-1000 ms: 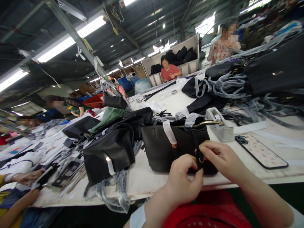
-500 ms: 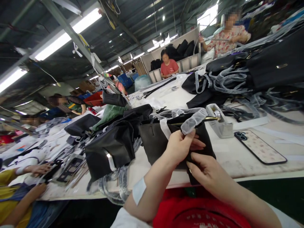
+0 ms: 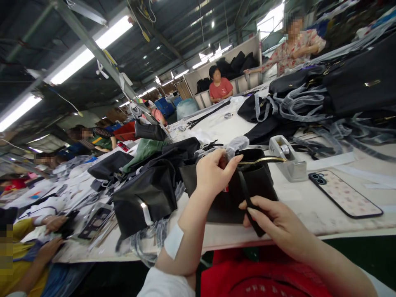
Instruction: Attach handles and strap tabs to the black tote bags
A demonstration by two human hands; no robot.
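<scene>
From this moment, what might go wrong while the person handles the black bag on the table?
The right hand pinches the narrow black strap with its fingertips, so the strap might slip free. The gold zipper reaches up to or very near the tape dispenser; it may catch there if the black bag is pulled. The phone lies beside the right forearm, so a wide sweep could perhaps push it.

Left hand hides part of the bag — red garment cut off.

The right hand pinches a black strap.
</scene>
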